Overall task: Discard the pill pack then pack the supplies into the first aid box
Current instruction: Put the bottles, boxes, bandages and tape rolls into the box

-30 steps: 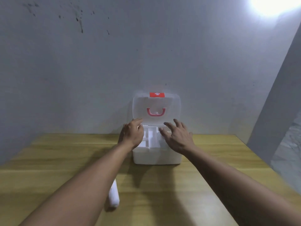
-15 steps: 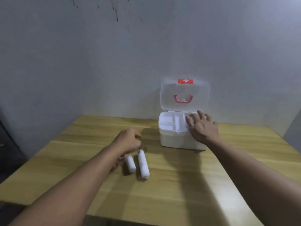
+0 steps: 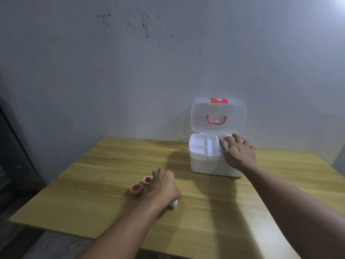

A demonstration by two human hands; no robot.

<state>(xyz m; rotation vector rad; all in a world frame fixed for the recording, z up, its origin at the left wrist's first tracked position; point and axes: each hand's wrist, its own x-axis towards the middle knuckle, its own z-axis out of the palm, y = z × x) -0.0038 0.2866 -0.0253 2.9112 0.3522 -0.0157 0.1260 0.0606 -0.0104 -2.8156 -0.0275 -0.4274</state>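
Note:
The white first aid box [image 3: 209, 165] stands open at the back of the wooden table [image 3: 112, 165], its clear lid [image 3: 218, 114] with a red handle upright. My right hand [image 3: 237, 152] lies flat on the box's right side, fingers spread over the inner tray. My left hand [image 3: 164, 186] is palm down on the table, fingers curled by two tape rolls with red cores [image 3: 136, 189] [image 3: 147, 180]. The end of a white bandage roll [image 3: 174, 203] pokes out from under that hand. No pill pack is in view.
A grey wall rises right behind the box. The table's left edge drops toward a dark object [image 3: 11, 156] on the floor side. Bare wood lies between my arms and in front of the box.
My left hand has moved from the box down to the left, over the white rolls. The view swung left and the two tape rolls came into sight. My right hand stayed on the box.

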